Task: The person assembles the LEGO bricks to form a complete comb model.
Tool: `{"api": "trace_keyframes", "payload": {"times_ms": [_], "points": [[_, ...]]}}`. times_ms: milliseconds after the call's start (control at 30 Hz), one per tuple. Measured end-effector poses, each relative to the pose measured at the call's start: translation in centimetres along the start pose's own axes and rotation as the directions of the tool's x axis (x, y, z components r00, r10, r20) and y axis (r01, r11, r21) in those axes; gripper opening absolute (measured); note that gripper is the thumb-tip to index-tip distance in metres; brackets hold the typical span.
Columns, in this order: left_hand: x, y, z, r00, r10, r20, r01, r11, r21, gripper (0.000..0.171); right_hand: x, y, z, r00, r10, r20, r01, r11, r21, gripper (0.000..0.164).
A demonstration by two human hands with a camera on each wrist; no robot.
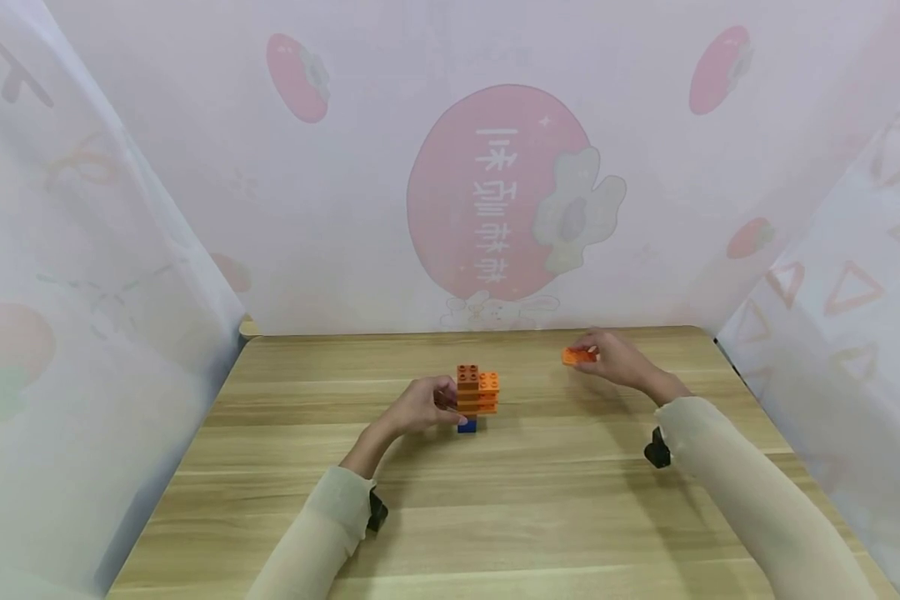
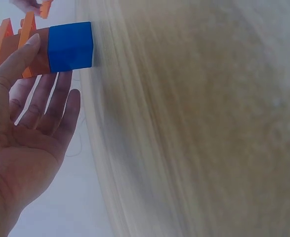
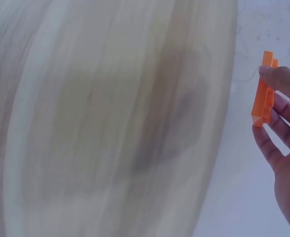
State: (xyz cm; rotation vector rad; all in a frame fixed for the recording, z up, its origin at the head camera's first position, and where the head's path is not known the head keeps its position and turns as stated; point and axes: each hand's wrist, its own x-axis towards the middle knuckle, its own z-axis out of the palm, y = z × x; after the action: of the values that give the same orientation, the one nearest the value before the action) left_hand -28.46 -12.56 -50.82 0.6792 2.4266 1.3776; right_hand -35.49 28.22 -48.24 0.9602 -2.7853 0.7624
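Near the middle of the table stands an upright stack of toy building bricks (image 1: 468, 385), brown and orange with a blue brick (image 2: 70, 47) at its base. Orange bricks (image 1: 489, 383) jut out from its right side. My left hand (image 1: 422, 406) grips the stack from the left, its thumb lying along the brown and orange layers just above the blue brick. Farther back and to the right, my right hand (image 1: 617, 358) pinches a flat orange brick (image 3: 263, 91) between thumb and fingers. In the right wrist view that brick's studs face the fingers.
The wooden table (image 1: 510, 517) carries the stack. Pale printed curtains (image 1: 345, 208) close off its back and both sides. A small black device (image 1: 657, 448) sits at the right cuff, and another (image 1: 377, 510) at the left cuff.
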Motion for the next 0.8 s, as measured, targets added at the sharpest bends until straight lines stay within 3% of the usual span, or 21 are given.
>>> {"api": "trace_keyframes", "payload": {"times_ms": [500,800], "points": [[0.1,-0.2,0.0,1.000,0.016,-0.008,-0.015,1.000,0.024,0.028,2.0,-5.2,-1.0,0.992,-0.123,0.007,0.123,0.992,-0.005,0.035],[0.1,-0.2,0.1,1.000,0.006,0.003,-0.006,1.000,-0.015,0.028,2.9,-7.9,-0.8,0.965,-0.261,-0.016,0.261,0.965,0.014,0.033]]}}
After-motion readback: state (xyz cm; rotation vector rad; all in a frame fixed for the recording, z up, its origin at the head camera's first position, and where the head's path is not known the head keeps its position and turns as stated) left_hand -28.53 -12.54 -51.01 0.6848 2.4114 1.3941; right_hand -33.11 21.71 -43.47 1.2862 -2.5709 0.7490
